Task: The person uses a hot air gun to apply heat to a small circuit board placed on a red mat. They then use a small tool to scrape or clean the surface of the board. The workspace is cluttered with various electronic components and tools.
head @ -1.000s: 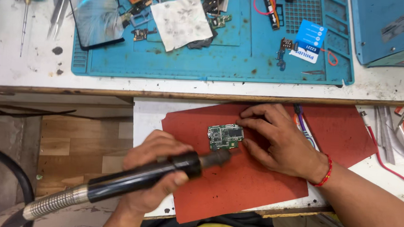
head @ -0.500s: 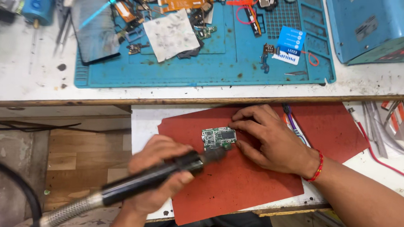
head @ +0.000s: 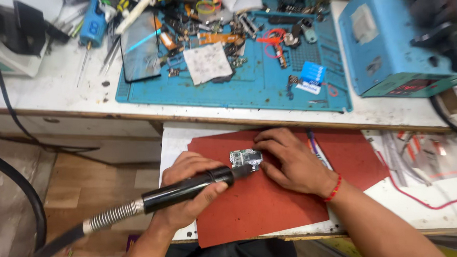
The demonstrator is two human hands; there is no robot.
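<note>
The left hand [head: 187,193] is wrapping closed around a black cylindrical hot-air handpiece [head: 184,189], whose long axis is running from lower left to upper right, its nozzle pointing up-right at a small green circuit board [head: 245,158]. A ribbed metal hose [head: 112,217] is trailing from the rear end toward the lower left. The right hand [head: 294,162] is lying flat, fingers partly spread, its fingertips pressing the board's right edge rather than gripping it. The board is sitting on a red rectangular mat [head: 282,197] on the white surface [head: 179,136]. Beyond, a blue silicone work mat [head: 261,91] is carrying scattered parts, beside a blue box-shaped station [head: 391,53].
</note>
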